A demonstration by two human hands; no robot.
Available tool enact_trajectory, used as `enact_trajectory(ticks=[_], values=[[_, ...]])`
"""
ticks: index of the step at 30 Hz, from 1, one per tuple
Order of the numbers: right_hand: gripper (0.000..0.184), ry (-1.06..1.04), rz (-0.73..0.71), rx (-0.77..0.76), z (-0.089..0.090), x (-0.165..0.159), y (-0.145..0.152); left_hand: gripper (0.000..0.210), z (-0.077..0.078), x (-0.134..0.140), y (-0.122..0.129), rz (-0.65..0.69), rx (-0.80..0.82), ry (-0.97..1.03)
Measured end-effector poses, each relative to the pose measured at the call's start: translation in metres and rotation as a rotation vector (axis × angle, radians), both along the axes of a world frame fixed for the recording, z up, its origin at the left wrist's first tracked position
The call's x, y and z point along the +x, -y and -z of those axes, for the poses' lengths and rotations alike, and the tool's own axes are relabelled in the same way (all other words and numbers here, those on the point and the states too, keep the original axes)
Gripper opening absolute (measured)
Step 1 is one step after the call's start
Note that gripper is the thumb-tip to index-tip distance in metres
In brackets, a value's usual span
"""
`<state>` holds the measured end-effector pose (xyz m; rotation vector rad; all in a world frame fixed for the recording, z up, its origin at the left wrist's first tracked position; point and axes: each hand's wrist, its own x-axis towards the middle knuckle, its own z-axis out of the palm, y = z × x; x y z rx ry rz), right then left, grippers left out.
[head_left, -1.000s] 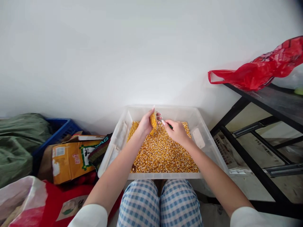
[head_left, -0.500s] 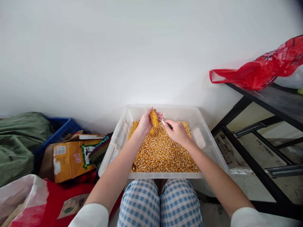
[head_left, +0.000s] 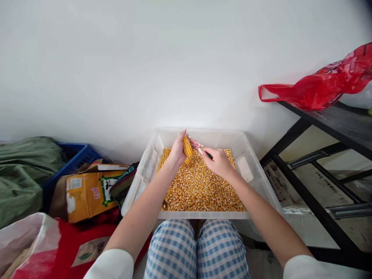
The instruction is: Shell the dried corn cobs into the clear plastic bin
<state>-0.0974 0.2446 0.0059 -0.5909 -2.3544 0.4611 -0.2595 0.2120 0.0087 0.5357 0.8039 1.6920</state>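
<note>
My left hand [head_left: 178, 152] is wrapped round an ear of dried yellow corn [head_left: 187, 150], held tilted over the bin with its fingers reaching out past it. Just to its right, my right hand [head_left: 216, 159] is closed in a pinch, its fingertips close to the left fingers. A bit of dark green shows inside the right hand, but I cannot make out what it is. Below both hands lies a heap of loose corn kernels [head_left: 200, 190] in a translucent plastic bin [head_left: 255, 190]. Another ear of corn [head_left: 164, 157] rests along the bin's left side.
At left are a blue crate [head_left: 74, 155] with a green cloth [head_left: 23, 170], a yellow-brown package [head_left: 87, 193] and a red bag [head_left: 69, 240]. A black metal rack [head_left: 308, 197] stands at right, with a red plastic bag [head_left: 314, 91] on top. A white wall rises behind the bin.
The ear of corn and my left hand have shifted slightly left, and the ear has turned a little. My right hand stays almost where it was.
</note>
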Motion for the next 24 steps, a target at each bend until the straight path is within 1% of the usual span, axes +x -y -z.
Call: enact_trajectory(ticks=[6,13,18,22,24], values=[[0.029,0.015,-0.029,-0.014,-0.001,0.002,-0.001,0.025,-0.003,-0.001,0.001,0.009,-0.048,-0.002],[0.028,0.034,-0.071,-0.008,-0.001,0.005,-0.003,0.021,-0.004,-0.002,0.002,0.045,-0.107,-0.113],[0.031,0.055,-0.091,-0.008,0.002,0.004,-0.004,0.020,0.002,0.000,0.001,0.042,-0.100,-0.157],[0.030,0.053,-0.112,-0.026,0.003,0.003,-0.006,0.021,0.008,0.003,-0.002,0.008,-0.088,-0.185],[0.030,0.049,-0.105,-0.022,0.004,0.002,-0.006,0.023,0.009,0.004,-0.003,-0.003,-0.095,-0.176]])
